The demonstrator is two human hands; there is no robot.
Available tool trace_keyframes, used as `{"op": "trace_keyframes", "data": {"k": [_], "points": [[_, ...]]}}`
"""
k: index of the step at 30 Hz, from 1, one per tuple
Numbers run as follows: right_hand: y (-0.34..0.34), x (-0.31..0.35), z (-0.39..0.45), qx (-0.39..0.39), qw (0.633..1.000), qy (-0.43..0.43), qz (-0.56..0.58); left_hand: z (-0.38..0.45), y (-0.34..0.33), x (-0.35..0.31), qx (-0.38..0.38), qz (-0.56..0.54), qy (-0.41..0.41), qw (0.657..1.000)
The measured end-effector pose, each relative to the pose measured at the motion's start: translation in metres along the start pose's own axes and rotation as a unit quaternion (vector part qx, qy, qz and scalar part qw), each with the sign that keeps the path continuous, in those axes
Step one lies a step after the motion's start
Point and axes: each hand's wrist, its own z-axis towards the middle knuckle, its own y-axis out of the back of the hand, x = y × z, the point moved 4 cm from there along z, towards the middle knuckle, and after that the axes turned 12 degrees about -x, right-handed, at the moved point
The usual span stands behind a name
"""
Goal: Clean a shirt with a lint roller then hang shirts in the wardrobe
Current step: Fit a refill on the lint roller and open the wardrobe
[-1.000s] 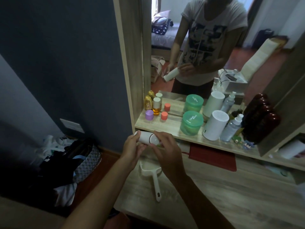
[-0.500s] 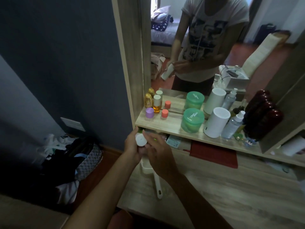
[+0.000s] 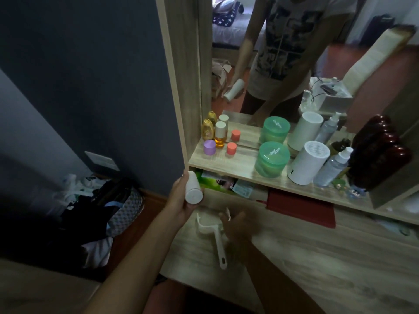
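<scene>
My left hand [image 3: 181, 200] grips a white cylindrical lint roll [image 3: 193, 188] just below the left end of the wooden shelf [image 3: 244, 175]. Its flat end faces me. My right hand [image 3: 235, 227] is blurred, lower and to the right, above the wooden desk top [image 3: 317, 257]; its fingers look spread and hold nothing. A white plastic roller handle [image 3: 217, 241] lies on the desk beside and partly under my right hand. No shirt or wardrobe rail is in view, apart from the shirt worn by the person in the mirror [image 3: 283, 53].
The shelf carries small bottles [image 3: 217, 134], two green jars [image 3: 272, 162], a white cylinder [image 3: 306, 165], spray bottles [image 3: 333, 166] and a dark red object [image 3: 381, 152]. A red pad [image 3: 301, 209] lies under the shelf. Bags and clothes [image 3: 99, 211] are piled on the floor at left.
My right hand let go of the white roll and dropped down towards the handle on the desk. My left hand keeps the roll, now turned more upright.
</scene>
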Motion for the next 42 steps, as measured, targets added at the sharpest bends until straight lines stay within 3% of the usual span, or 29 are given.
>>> {"op": "trace_keyframes", "data": {"k": [4,9,13,16,18,27,36,42], "points": [[-0.02,-0.004,0.003,0.028,0.999,-0.021,0.019,0.008,0.012,0.002,-0.027,-0.007,0.036,0.999],[-0.017,0.001,0.001,0.021,0.994,0.076,0.08,0.01,0.018,-0.006,-0.039,0.002,0.036,0.999],[0.033,0.031,-0.02,-0.091,0.959,0.193,0.189,0.004,0.008,-0.014,-0.032,0.023,0.014,0.999],[0.081,0.059,-0.041,-0.208,0.911,0.29,0.209,-0.009,-0.011,-0.015,-0.01,0.048,-0.004,0.999],[0.104,0.075,-0.052,-0.242,0.892,0.318,0.212,-0.021,-0.024,-0.009,0.002,0.066,0.0,0.998],[0.15,0.081,-0.068,-0.289,0.874,0.352,0.171,-0.071,-0.063,0.017,0.101,0.108,-0.028,0.989],[0.176,0.071,-0.075,-0.313,0.876,0.346,0.124,-0.094,-0.073,0.038,0.118,0.131,-0.046,0.983],[0.187,0.068,-0.075,-0.263,0.897,0.332,0.125,-0.106,-0.078,0.041,0.119,0.135,-0.049,0.982]]}}
